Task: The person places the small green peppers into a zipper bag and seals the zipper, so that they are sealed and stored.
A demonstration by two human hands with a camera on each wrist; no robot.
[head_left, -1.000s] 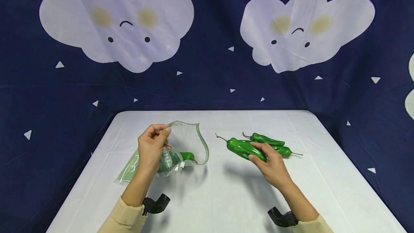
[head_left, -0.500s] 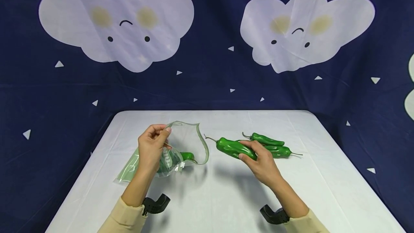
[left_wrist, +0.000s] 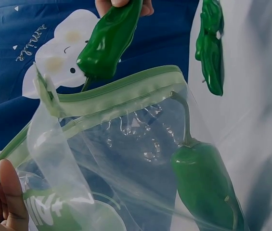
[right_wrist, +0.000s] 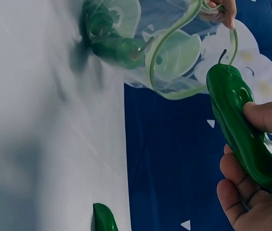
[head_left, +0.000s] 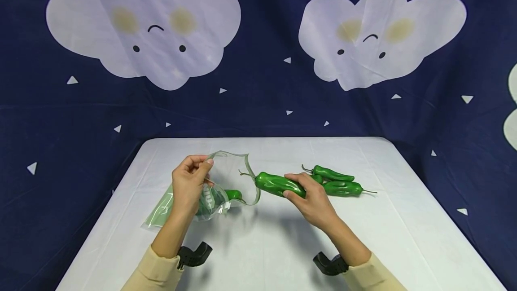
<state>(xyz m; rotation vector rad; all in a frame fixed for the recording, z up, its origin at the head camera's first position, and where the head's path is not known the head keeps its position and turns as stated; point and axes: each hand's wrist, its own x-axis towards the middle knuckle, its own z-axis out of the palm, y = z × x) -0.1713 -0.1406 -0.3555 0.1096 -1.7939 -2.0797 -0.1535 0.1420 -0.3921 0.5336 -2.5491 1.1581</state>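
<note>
Hands: left (head_left: 189,186) holds bag (head_left: 208,199) of peppers (head_left: 233,195); right (head_left: 314,202), 1 pepper (head_left: 278,184).

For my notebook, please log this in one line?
left hand: pinches bag by rim; right hand: holds pepper; stem: at bag mouth

Tip of pepper (head_left: 275,184) invisible behind right hand (head_left: 313,202) in head view

Downward head view, close wrist views, shared bag (head_left: 209,199)
</note>
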